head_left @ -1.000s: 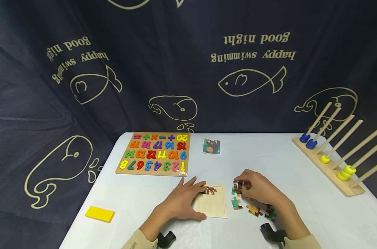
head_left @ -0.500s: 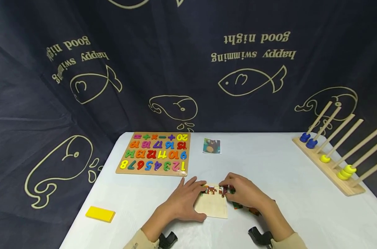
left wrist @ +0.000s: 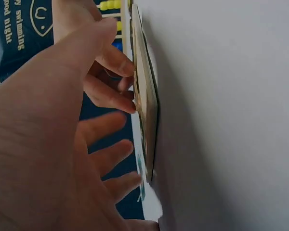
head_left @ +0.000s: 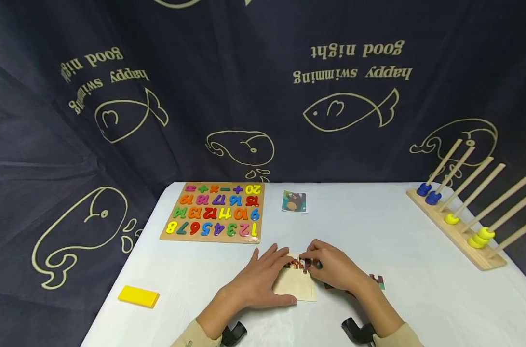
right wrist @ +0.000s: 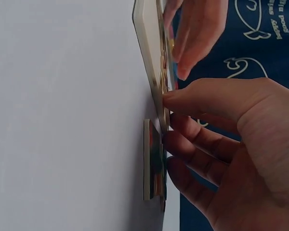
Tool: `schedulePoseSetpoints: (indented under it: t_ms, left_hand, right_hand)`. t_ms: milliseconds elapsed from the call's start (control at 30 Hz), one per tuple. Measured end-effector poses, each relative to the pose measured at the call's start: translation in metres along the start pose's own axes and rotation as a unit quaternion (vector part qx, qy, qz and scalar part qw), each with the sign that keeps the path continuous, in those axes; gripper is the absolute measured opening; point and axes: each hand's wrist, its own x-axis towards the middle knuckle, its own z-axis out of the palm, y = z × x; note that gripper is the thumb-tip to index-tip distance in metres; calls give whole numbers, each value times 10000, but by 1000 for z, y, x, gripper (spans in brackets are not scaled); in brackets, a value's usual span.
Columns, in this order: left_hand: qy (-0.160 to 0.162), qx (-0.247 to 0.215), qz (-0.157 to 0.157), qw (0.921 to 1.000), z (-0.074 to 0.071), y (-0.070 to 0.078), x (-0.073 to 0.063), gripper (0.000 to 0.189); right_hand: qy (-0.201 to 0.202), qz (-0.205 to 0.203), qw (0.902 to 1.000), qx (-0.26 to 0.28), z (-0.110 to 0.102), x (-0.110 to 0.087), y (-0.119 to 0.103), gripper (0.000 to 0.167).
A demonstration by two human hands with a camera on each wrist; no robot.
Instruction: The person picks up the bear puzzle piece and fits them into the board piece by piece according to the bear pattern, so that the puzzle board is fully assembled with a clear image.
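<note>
A shallow wooden puzzle board (head_left: 294, 285) lies flat on the white table, with joined bear-picture pieces (head_left: 295, 264) along its far edge. My left hand (head_left: 256, 285) is spread at the board's left side, fingertips over its far left corner and thumb by the near edge. At the far right corner, my right hand (head_left: 334, 269) pinches a dark brown jigsaw piece (head_left: 306, 265) between thumb and fingers, right beside the joined pieces. Loose jigsaw pieces (head_left: 378, 280) lie right of the board, mostly hidden under the right hand and forearm; the right wrist view shows some pieces (right wrist: 153, 161) close to the board.
A number board (head_left: 212, 213) stands back left, and a small bear picture card (head_left: 294, 201) lies behind the puzzle. On the right is a wooden peg abacus (head_left: 455, 226) with upright rods. A yellow block (head_left: 139, 296) sits at the left. Dark printed cloth hangs behind the table.
My right hand has moved left from the loose pieces to the board's far right corner, carrying the jigsaw piece. My left hand stays at the board, its thumb slightly further right.
</note>
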Motion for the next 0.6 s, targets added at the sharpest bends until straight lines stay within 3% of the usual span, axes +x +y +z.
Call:
schedulePoseSetpoints:
  t_ms: [233, 600]
  left_hand:
    - [-24, 165, 257, 9995, 3, 1, 0, 77]
    - [-16, 408, 280, 9988, 5, 2, 1, 74]
  right_hand:
    - [16, -37, 9999, 95, 0, 0, 1, 31]
    - [-52, 12, 9997, 221, 1, -1, -1, 27]
